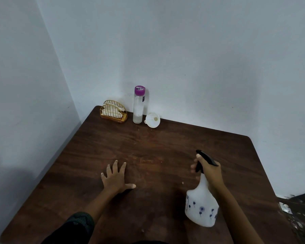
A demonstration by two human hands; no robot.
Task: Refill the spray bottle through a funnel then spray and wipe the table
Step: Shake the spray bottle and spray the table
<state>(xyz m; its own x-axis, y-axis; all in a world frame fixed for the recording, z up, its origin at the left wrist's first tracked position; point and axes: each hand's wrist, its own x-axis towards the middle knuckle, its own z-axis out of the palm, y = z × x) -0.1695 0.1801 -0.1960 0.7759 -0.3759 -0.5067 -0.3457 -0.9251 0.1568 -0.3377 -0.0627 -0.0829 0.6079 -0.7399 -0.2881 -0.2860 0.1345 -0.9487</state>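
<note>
My right hand point(210, 170) grips the neck of a white spray bottle point(201, 206) with blue flower prints, just under its black spray head point(206, 157). The bottle hangs tilted above the table's right front part, nozzle pointing away and left. My left hand point(115, 178) rests flat on the dark wooden table point(148, 147), fingers spread. At the far edge by the wall stand a clear bottle with a purple cap point(138, 106) and a white funnel point(153, 120) lying on its side to the right of it.
A gold wire holder with white napkins point(114, 112) sits in the far left corner of the table. Walls close off the left and back sides. Floor with some debris shows past the right edge point(296, 208).
</note>
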